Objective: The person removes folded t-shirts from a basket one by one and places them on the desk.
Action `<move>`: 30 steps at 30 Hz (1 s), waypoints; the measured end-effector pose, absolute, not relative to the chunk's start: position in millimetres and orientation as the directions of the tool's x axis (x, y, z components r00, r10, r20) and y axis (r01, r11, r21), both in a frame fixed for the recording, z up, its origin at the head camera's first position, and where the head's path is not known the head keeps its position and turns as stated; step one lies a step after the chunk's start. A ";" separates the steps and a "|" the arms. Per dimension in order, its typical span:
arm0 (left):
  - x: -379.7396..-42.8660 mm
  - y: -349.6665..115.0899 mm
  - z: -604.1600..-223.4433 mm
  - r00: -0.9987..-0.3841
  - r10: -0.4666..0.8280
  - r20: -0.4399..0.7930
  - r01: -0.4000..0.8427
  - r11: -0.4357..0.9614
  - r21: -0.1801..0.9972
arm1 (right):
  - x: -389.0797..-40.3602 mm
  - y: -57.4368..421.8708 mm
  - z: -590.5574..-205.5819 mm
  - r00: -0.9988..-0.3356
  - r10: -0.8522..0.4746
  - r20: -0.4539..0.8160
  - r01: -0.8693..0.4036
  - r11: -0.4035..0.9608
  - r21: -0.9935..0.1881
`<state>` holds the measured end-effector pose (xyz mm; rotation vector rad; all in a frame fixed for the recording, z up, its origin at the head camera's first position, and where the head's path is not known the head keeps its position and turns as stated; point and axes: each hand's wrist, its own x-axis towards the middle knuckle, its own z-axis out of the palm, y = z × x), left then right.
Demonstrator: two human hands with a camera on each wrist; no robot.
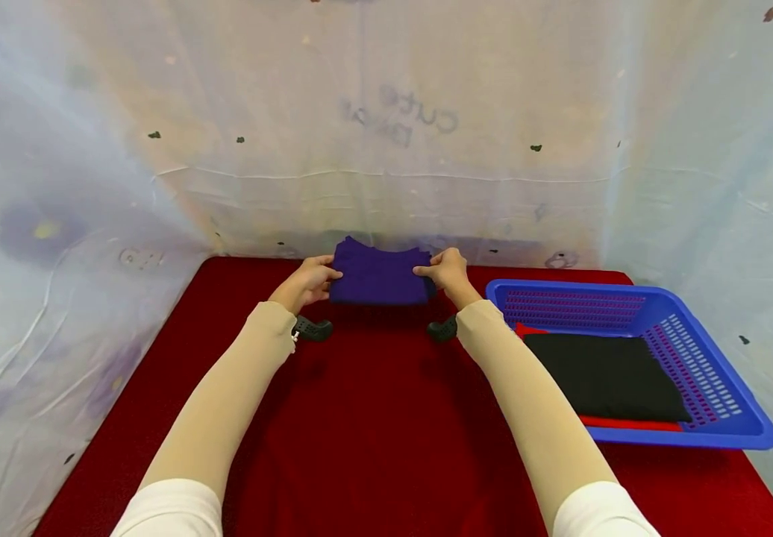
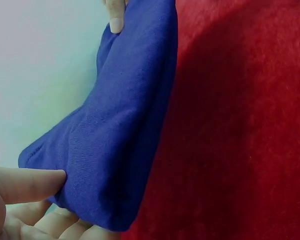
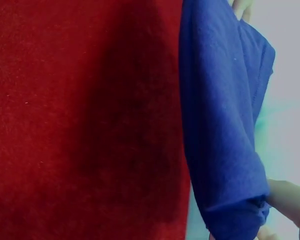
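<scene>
A folded blue-purple cloth garment (image 1: 381, 276) is held up between both hands near the far edge of the table. My left hand (image 1: 309, 281) grips its left end, thumb in front and fingers behind; the left wrist view shows the thumb (image 2: 35, 184) pressing the fabric (image 2: 115, 120). My right hand (image 1: 450, 274) pinches the other end, its thumb on the front face. In the right wrist view the fabric (image 3: 220, 125) hangs in a thick fold, and the right hand (image 3: 290, 200) is partly hidden behind it.
To the right stands a blue plastic basket (image 1: 702, 313) with perforated sides. Inside lies a folded black cloth (image 1: 604, 377) over a red one (image 1: 635, 424). A red cloth covers the table (image 1: 373, 432). Pale patterned sheeting (image 1: 386, 97) rises behind and on both sides.
</scene>
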<state>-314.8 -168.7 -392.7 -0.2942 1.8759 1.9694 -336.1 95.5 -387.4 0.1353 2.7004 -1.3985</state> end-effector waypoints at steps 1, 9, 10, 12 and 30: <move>-315.5 -169.1 -394.5 -0.896 0.135 -0.423 -0.429 -0.019 0.903 | -336.1 93.6 -389.4 -0.992 0.033 -0.119 0.116 0.582 -0.805; -318.0 -170.3 -407.8 -0.892 0.100 -0.441 -0.441 0.017 0.897 | -335.8 83.5 -406.9 -0.995 0.061 -0.078 0.099 0.632 -0.769; -318.0 -170.3 -408.9 -0.892 0.098 -0.441 -0.442 0.019 0.897 | -335.4 83.0 -408.9 -0.995 0.062 -0.079 0.100 0.637 -0.764; -317.8 -170.3 -410.8 -0.892 0.093 -0.442 -0.443 0.012 0.896 | -334.7 82.2 -412.5 -0.995 0.062 -0.078 0.099 0.641 -0.761; -320.3 -172.5 -430.5 -0.883 0.050 -0.466 -0.465 0.042 0.884 | -340.6 76.2 -436.0 -0.990 0.079 -0.121 0.143 0.660 -0.738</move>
